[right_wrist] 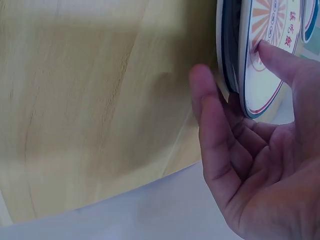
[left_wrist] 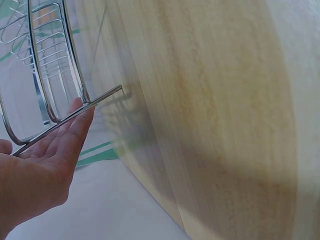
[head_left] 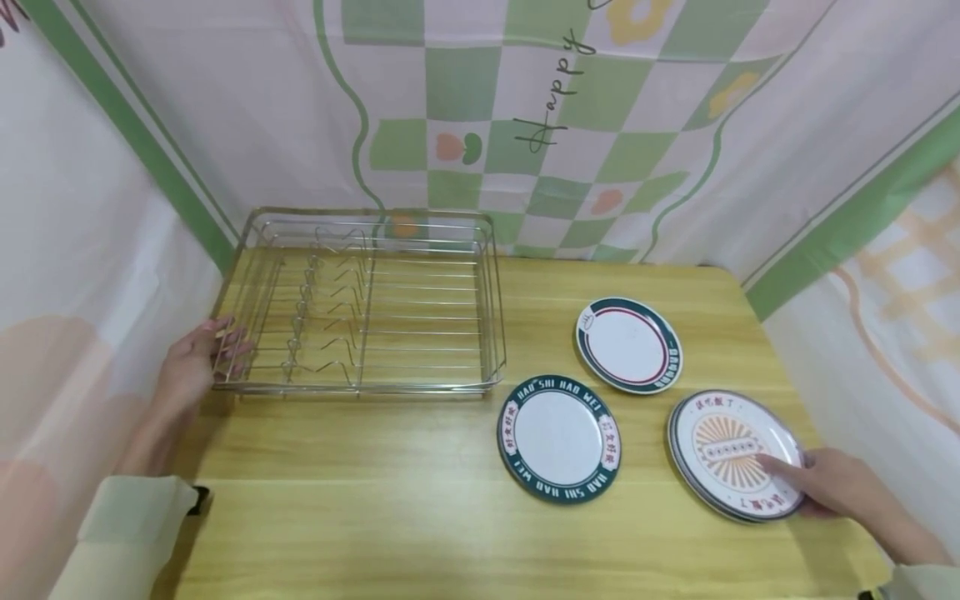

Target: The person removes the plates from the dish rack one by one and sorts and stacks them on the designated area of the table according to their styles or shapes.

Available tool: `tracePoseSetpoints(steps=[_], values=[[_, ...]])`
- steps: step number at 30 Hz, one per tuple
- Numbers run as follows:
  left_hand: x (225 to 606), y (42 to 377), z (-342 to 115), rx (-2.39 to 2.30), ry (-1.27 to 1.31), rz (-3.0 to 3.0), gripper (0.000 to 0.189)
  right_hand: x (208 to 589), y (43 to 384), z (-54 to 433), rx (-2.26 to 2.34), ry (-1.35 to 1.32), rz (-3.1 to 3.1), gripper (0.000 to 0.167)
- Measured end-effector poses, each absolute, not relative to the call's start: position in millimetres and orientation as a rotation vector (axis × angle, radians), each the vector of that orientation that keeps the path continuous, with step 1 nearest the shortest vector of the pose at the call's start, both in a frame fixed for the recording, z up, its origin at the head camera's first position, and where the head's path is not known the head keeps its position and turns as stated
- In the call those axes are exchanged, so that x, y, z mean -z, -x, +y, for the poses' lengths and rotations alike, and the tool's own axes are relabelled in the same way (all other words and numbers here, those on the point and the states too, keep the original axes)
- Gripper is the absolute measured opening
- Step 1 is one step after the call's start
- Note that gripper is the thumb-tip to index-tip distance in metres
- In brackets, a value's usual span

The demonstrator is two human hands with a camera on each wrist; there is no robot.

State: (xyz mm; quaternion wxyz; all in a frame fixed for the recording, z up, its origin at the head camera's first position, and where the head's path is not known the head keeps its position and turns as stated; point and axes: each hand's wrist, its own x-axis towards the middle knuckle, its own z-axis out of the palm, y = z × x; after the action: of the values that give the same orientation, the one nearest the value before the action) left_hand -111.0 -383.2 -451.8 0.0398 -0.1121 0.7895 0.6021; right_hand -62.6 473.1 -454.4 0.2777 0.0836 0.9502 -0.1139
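At the left, my left hand (head_left: pixel 193 362) holds the near left corner of a wire dish rack (head_left: pixel 420 387). In the left wrist view its fingers (left_wrist: pixel 75 132) lie along the rack's metal rail, with part of the thumb on the other side. On the right, my right hand (head_left: pixel 836 483) pinches the edge of a white plate (head_left: pixel 723 429) with an orange sunburst print. Its thumb rests on the plate's face and fingers reach underneath. Beneath is at least one more plate (right_wrist: pixel 222 45), and a narrow gap shows between them in the right wrist view.
A green-rimmed plate (head_left: pixel 558 437) lies right of the rack on the wooden table (head_left: pixel 360 517). Behind it sits another plate (head_left: pixel 630 346) with a green rim and red ring. Printed cloth (head_left: pixel 540 83) hangs around the back and sides.
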Motion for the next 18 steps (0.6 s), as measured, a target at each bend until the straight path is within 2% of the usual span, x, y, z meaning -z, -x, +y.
tracePoseSetpoints(steps=[18], values=[[453.0, 112.7, -380.7, -1.872, 0.352, 2.421, 0.070, 463.1, 62.9, 472.1, 0.289, -0.251, 2.535, 0.065]])
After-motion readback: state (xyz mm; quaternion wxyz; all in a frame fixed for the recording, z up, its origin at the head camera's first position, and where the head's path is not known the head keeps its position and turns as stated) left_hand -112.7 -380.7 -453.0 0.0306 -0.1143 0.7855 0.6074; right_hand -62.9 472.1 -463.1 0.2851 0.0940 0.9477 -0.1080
